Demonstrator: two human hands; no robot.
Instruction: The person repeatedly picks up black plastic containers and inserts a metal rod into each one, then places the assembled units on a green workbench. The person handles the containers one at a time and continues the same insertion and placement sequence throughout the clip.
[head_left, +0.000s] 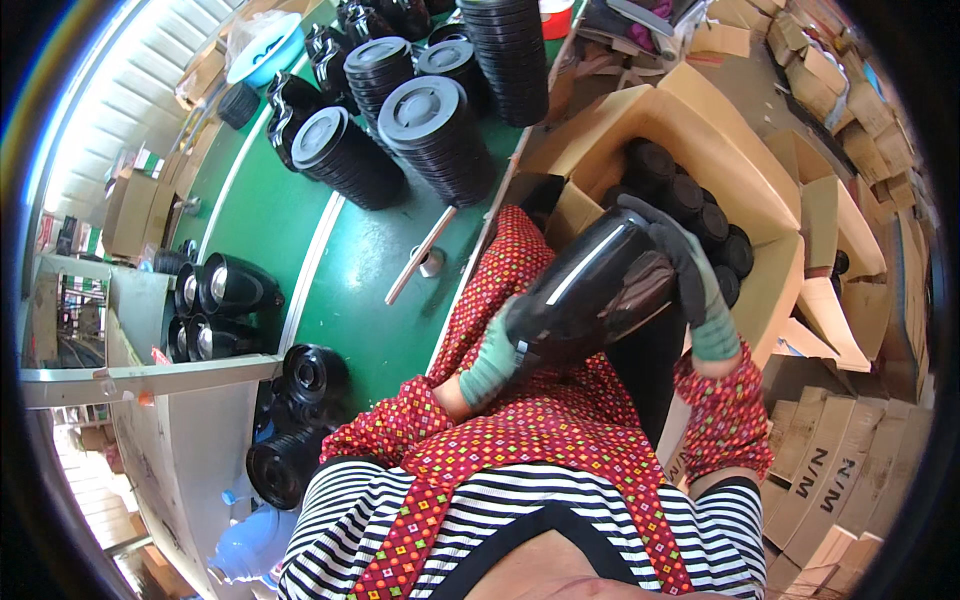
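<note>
Green tabletop (300, 220) fills the upper left of your view, and the open cardboard box (700, 140) stands just to the right of it; you hold a glossy black vessel body (595, 290) tilted between both gloved hands, just below and left of that box, over your red patterned apron (530, 420); your left hand (495, 360) cups the narrower lower end, its fingers curled shut around the underside, mostly hidden behind the vessel; your right hand (690, 270) lies over the wider upper end, fingers pressed together and wrapped across the rim nearest the box; so the vessel sits lengthwise between your palms, touching both.

Inside the box you see about seven round black pieces (700, 215) packed side by side, though some are hidden by your right hand; left of the box, on the green top, stand roughly five stacks of black lids (435, 135), leaning together; a thin stick (422, 255) lies on the green between those stacks and the box; far left of the box, four more black vessel bodies (225, 295) lie in a cluster, and two more (300, 420) rest lower down; folded cardboard sheets (830, 480) are stacked below and right of the box.
</note>
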